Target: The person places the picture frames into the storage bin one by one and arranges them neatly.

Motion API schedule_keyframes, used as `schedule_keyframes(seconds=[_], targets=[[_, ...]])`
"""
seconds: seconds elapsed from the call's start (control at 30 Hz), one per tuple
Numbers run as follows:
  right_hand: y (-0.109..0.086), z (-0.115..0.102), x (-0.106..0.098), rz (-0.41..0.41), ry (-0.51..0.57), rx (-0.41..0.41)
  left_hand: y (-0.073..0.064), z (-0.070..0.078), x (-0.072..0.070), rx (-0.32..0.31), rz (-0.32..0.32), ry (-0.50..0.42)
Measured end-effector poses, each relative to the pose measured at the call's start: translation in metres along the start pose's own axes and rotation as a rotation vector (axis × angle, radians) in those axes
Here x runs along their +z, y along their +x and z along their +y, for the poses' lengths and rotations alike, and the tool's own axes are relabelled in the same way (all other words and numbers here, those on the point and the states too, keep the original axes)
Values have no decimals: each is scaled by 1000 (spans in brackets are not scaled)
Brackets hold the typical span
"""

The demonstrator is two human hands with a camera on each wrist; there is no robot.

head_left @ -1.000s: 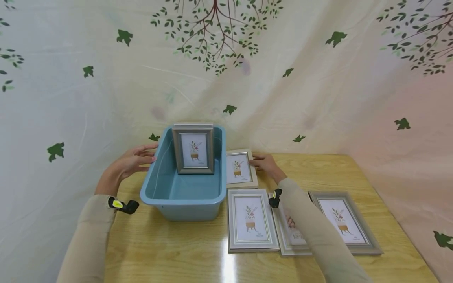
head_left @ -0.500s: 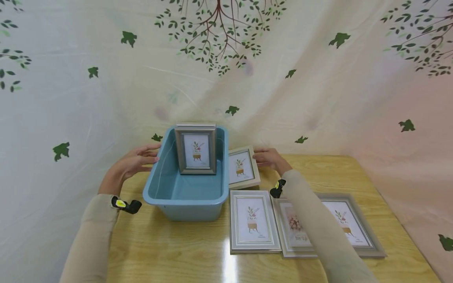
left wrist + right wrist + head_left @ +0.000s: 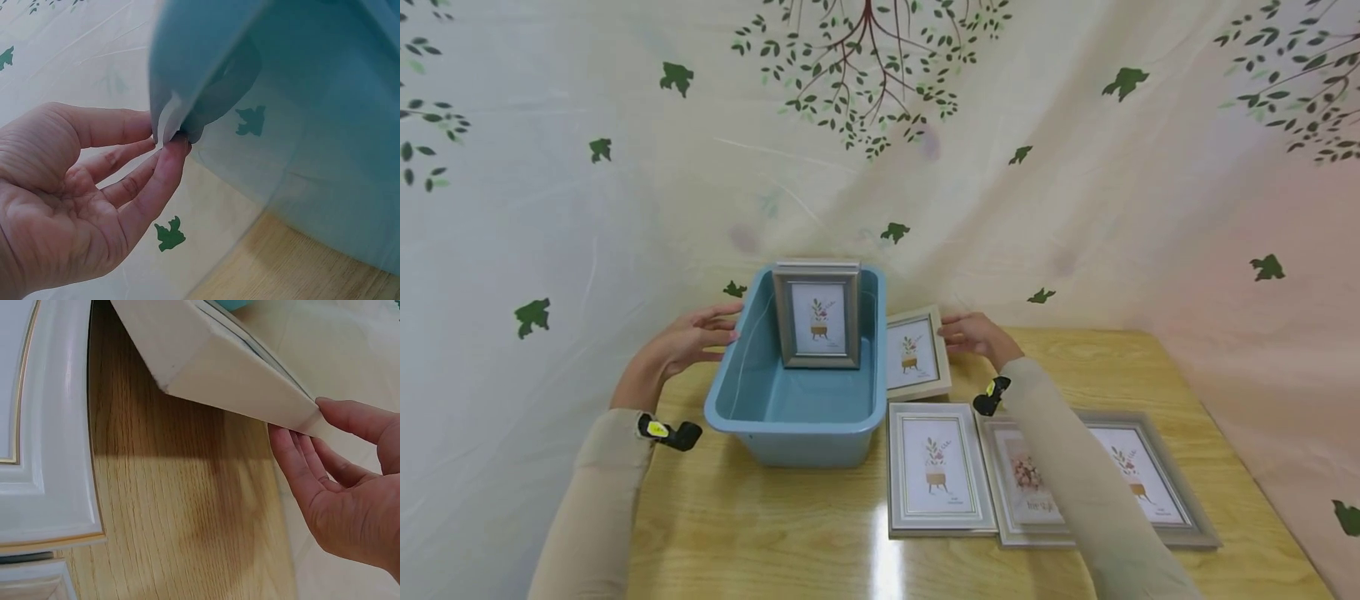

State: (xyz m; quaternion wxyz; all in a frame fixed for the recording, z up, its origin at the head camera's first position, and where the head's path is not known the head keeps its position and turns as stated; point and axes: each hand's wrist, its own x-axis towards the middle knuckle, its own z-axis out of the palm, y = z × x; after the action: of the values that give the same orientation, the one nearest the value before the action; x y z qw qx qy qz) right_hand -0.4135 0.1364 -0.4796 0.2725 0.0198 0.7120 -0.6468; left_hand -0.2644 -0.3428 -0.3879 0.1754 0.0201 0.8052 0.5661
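A cream picture frame point(image 3: 912, 353) with a potted-plant print stands tilted at the right side of a blue plastic tub point(image 3: 808, 428). My right hand point(image 3: 976, 336) pinches its far right corner, thumb above and fingers beneath; in the right wrist view the near edge of the cream frame point(image 3: 231, 403) slopes up off the wood. On the other side, my left hand point(image 3: 696, 337) holds the tub's left rim, its fingertips right at the lip in the left wrist view. Inside the tub, grey-silver picture frames point(image 3: 780, 321) lean upright against the far wall, one behind another.
A silver-white picture frame point(image 3: 898, 467) lies flat in front of the cream one. To its right lie a frame with a flower print point(image 3: 1026, 475) and a grey frame point(image 3: 1197, 517), partly under my right sleeve. A patterned curtain point(image 3: 1075, 208) hangs behind the table point(image 3: 760, 533).
The cream frame's far right side has been raised by my right hand, so it is now tilted off the table. My left hand stays at the tub's rim; the view shifts slightly.
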Motion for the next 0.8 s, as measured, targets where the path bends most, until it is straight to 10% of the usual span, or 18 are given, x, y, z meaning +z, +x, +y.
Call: schedule_keyframes(seconds=[0.8], targets=[[-28,-11,-9,-31,-47,-155,-1,1,-1,-3,-6,-2]])
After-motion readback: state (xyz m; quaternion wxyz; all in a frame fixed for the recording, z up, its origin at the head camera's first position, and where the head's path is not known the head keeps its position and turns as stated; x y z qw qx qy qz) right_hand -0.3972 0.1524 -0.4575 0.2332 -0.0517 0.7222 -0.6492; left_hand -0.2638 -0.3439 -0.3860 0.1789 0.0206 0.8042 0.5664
